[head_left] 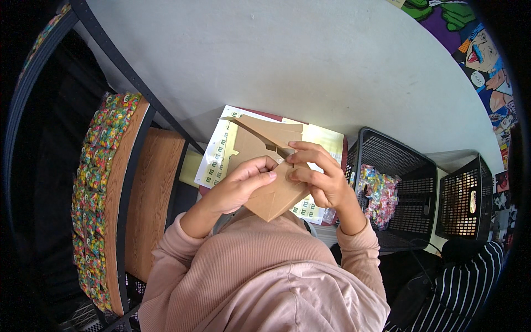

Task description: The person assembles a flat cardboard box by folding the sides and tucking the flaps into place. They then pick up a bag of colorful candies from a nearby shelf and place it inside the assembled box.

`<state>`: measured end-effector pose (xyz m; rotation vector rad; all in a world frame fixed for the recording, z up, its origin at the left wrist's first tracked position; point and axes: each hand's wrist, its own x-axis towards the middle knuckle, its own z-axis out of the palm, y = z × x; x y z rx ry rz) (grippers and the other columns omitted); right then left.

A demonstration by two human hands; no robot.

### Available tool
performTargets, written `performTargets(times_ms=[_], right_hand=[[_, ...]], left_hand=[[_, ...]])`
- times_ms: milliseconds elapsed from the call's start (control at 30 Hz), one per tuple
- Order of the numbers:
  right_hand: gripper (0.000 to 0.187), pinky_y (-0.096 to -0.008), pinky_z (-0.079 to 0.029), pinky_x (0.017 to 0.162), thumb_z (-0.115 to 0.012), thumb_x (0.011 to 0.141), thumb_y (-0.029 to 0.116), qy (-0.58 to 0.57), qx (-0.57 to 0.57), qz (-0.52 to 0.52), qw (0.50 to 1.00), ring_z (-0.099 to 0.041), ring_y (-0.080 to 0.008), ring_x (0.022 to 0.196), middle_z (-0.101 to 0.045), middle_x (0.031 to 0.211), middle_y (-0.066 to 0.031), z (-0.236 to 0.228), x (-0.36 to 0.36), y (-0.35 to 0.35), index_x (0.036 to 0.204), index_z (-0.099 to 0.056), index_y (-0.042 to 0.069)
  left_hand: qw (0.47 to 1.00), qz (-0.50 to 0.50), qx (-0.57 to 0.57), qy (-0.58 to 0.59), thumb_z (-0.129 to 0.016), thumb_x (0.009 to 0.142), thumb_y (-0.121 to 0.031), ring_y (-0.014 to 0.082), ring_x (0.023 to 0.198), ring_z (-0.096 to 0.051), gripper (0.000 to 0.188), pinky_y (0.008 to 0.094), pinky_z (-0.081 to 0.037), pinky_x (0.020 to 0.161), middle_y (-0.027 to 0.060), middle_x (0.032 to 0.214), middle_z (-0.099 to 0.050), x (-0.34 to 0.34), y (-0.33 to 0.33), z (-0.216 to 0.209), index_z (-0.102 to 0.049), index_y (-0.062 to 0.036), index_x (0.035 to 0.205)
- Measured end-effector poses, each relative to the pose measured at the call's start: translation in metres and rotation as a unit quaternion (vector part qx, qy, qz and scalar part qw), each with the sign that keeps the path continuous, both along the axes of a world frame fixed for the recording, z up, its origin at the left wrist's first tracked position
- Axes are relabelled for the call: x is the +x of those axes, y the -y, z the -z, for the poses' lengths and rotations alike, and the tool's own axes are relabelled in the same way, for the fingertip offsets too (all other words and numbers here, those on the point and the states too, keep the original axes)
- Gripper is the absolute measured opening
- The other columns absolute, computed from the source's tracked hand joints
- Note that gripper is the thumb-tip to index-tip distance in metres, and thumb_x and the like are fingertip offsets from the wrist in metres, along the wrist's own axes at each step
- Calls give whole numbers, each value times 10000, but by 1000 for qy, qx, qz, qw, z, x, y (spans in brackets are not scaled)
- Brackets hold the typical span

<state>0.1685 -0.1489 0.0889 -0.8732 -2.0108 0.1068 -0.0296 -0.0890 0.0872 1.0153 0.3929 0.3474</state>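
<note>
Pink clothing (254,254) sits near held cardboard (270,203), edges clear of wall (265,66).

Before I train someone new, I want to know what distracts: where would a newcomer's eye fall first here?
Probably on the folded brown cardboard at the centre, held by the left hand and the right hand. Next come the many-coloured packets lining the wooden shelf at left. Bright cartoon pictures at upper right also stand out.
</note>
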Motion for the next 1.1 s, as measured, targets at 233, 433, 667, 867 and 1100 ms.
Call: performTargets(times_ms=[233,433,667,867,1100], right_hand=[[239,-409,-512,716,-519,577,105,30,10,16,999,-541,-350,996,-544,943,-129,0,-1,1,802,-587,63],[199,-394,-516,682,-553,580,121,44,28,14,999,-551,-337,969,-526,930,-136,1,-2,2,770,-566,65],[236,-378,-508,664,-596,611,152,51,19,13,998,-544,-331,971,-516,943,-122,6,-1,5,834,-570,79],[485,-351,-506,656,-722,619,361,65,-33,-25,997,-538,-309,978,-505,922,-99,3,-12,21,958,-556,58],[390,-349,-541,649,-690,645,291,109,-21,-8,994,-531,-308,1007,-474,960,-79,9,-11,24,987,-540,176]], left_hand=[[999,-11,29,-7,-448,905,-132,35,790,-486,135,202,-399,710,3,860,-533,1,0,3,-495,-15,954],[999,-19,29,-19,-454,903,-134,30,782,-479,123,200,-395,707,-4,848,-525,1,5,1,-489,-20,937],[998,-6,49,-29,-456,899,-129,35,782,-491,125,204,-404,694,4,866,-534,0,5,5,-495,-17,938],[997,8,14,-81,-462,894,-135,48,766,-514,140,208,-424,685,17,878,-556,-6,20,13,-507,-13,945],[995,21,4,-97,-459,895,-144,49,757,-517,148,203,-425,670,16,849,-556,-11,18,22,-521,-17,939]])
